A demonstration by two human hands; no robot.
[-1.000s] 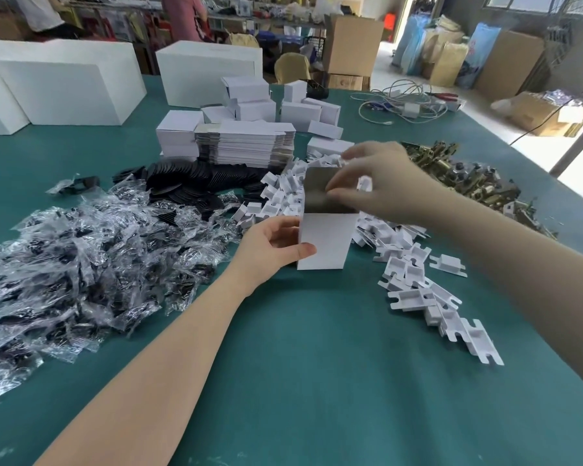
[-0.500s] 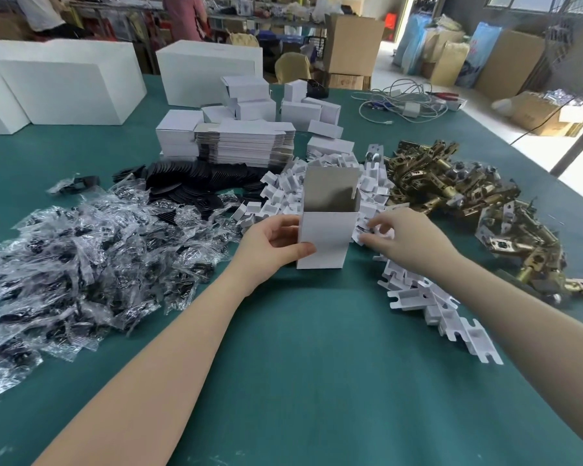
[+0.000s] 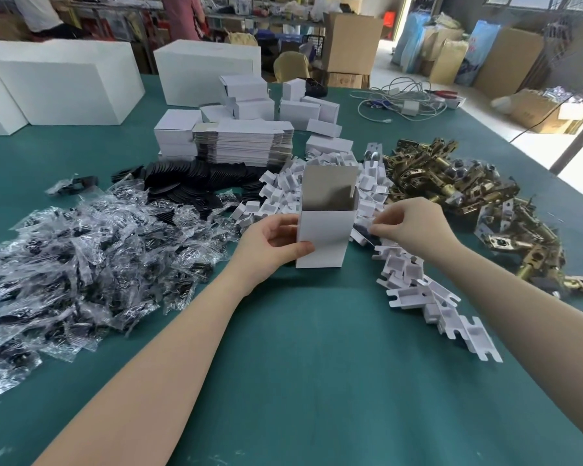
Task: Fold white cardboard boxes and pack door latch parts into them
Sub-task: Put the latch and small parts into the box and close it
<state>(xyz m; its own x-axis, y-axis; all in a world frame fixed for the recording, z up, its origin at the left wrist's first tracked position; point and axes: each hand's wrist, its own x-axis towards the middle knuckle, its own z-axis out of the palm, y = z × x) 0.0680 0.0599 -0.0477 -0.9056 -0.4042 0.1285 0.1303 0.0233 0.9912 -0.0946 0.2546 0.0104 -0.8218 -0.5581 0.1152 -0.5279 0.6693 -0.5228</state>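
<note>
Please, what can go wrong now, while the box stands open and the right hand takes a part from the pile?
1. The open white box stands upright, held only by the left hand; a bump from the right hand might tip it.
2. The right hand pinches a piece in the crowded white insert pile, so neighbours may drag along or scatter.

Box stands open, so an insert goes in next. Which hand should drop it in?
Right hand: its fingers already pinch a white insert beside the open box. Left hand steadies that box.
</note>
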